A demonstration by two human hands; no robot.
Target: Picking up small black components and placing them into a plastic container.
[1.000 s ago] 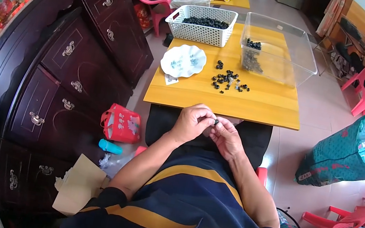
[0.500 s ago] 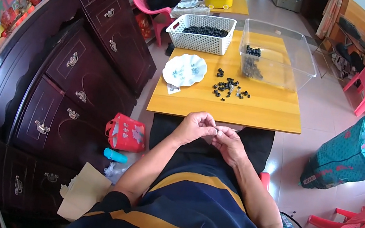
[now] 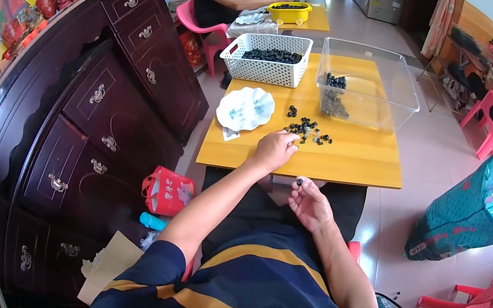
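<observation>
My left hand [image 3: 276, 150] reaches over the table's near edge, its fingers bent together at the loose pile of small round black parts [image 3: 304, 126]; what lies between the fingertips is too small to make out. Some clear or silvery small parts [image 3: 307, 132] are mixed into that pile. Held up in front of my lap, my right hand [image 3: 311, 206] pinches one small round black part [image 3: 299, 182] between thumb and finger. Left of the pile sits a white scalloped dish [image 3: 245, 109] with small pale pieces in it.
On the wooden table [image 3: 350, 166] stand a white perforated basket [image 3: 261, 72] of black parts and a clear plastic bin [image 3: 394, 104]. Dark drawers [image 3: 116, 105] line the left; a teal bag [image 3: 471, 210] stands right. Other people sit working beyond.
My hands, together over my lap before, are now apart. The left has moved forward to the pile; the right has stayed back with a black part showing in its fingertips.
</observation>
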